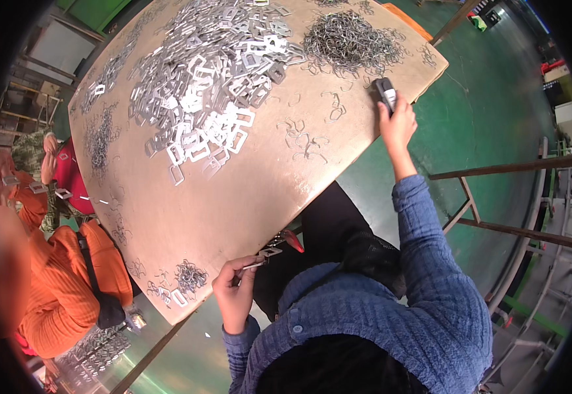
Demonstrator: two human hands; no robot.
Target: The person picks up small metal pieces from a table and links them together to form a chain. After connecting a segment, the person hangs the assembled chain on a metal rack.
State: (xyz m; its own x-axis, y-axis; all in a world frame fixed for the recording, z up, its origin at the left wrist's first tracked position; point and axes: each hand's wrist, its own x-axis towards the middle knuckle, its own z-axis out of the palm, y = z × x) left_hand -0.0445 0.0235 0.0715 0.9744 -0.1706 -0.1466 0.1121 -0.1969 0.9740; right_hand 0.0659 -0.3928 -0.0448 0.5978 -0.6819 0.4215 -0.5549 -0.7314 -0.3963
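My left hand (233,285) is closed by the table's near edge, pinching a small metal rectangular frame (271,252). Beside that frame, a red-handled tool (293,241) shows over my lap; its kind is unclear. At the table's right edge my right hand (400,126) grips a dark oblong object (386,93) with a pale patch; I cannot make out its exact kind. A big heap of flat silver rectangular frames (214,79) covers the far middle of the table. Thin bent metal hooks (353,43) form a tangled pile beyond my right hand.
Loose hooks (304,139) lie scattered on the brown tabletop (233,203). A smaller hook pile (190,276) is at the near left corner. A person in orange (69,282) works at the left side, others beyond. Metal bars (509,169) stand to the right over green floor.
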